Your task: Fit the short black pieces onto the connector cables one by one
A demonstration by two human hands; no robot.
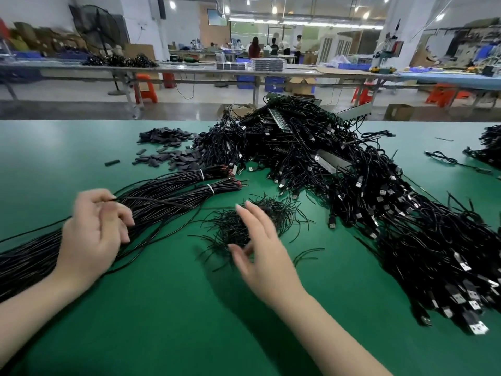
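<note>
Black cable (151,200) pinched in left hand (92,234) fingers, right hand (260,248) fingers spread — over short ties (238,223)

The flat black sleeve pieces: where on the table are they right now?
In the head view, the flat black sleeve pieces lie heaped at the far left-centre of the green table, just left of the USB cable pile, beyond the tied wire bundles.

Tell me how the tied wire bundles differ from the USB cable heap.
The tied bundles lie straight, bound with white ties; the USB heap is tangled and loose. The bundles end in bare reddish tips; the heap's cables end in metal USB plugs. The left hand pinches a bundle wire; nothing touches the heap. Both are black.
</note>
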